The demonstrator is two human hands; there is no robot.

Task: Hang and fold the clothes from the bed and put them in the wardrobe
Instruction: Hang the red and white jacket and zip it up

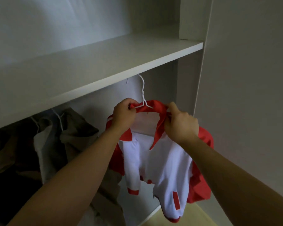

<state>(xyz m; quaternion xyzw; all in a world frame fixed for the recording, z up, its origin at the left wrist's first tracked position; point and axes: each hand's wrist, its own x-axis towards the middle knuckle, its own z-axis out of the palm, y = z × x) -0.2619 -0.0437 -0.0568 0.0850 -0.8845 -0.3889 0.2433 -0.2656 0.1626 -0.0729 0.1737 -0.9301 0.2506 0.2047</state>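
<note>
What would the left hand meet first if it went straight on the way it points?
Left hand, gripping the red collar, would likely meet the white hanger neck first, then the wardrobe back panel; depth unclear.

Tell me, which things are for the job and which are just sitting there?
In the job: red-and-white jacket, white hanger, left hand and right hand, both gripping the collar.
Just there: shelf, brown and grey clothes already hanging.
</note>
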